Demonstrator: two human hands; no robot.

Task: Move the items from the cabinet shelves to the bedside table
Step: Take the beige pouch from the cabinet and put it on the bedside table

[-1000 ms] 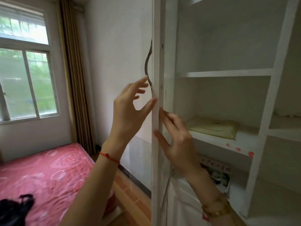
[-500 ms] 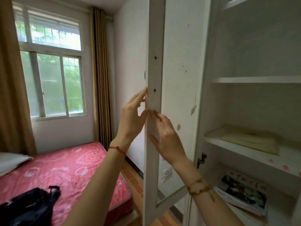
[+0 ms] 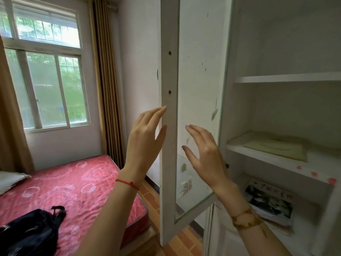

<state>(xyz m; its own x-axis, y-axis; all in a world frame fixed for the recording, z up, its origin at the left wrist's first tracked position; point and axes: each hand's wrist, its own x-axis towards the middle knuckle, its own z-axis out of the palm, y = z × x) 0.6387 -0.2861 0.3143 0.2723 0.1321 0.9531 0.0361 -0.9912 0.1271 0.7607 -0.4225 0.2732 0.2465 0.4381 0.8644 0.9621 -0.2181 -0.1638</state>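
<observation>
Left of the cabinet door (image 3: 169, 126) I see a bedroom: a window (image 3: 44, 71) with tan curtains (image 3: 106, 80), white walls, and a bed (image 3: 73, 185) under a red patterned cover at the window's foot. A black bag (image 3: 31, 231) lies on the bed's near corner, and a pale pillow (image 3: 11, 179) sits at its far left edge. Wooden floor boards (image 3: 182, 242) show below the door.

That door stands swung open, its white frame upright with two dark screw holes, its glass pane carrying faint leaf prints. My left hand (image 3: 144, 143) is just left of the frame, fingers spread and straight, fingertips touching the frame's edge, holding nothing. A red string circles that wrist. My right hand (image 3: 206, 156) is just right of the frame, in front of the glass, also open with fingers splayed and nothing in it; I cannot tell if it touches the pane. A gold bracelet sits on that wrist.

Right of the door the cabinet shelves (image 3: 287, 78) are open to view. A yellowish folded cloth (image 3: 276, 147) lies flat on the middle shelf, long axis running along the shelf. One shelf lower, a stack of magazines (image 3: 271, 204) lies flat, long edge angled toward the front right. My right forearm crosses in front of that lower shelf's left end. Red dots mark the middle shelf's front lip.
</observation>
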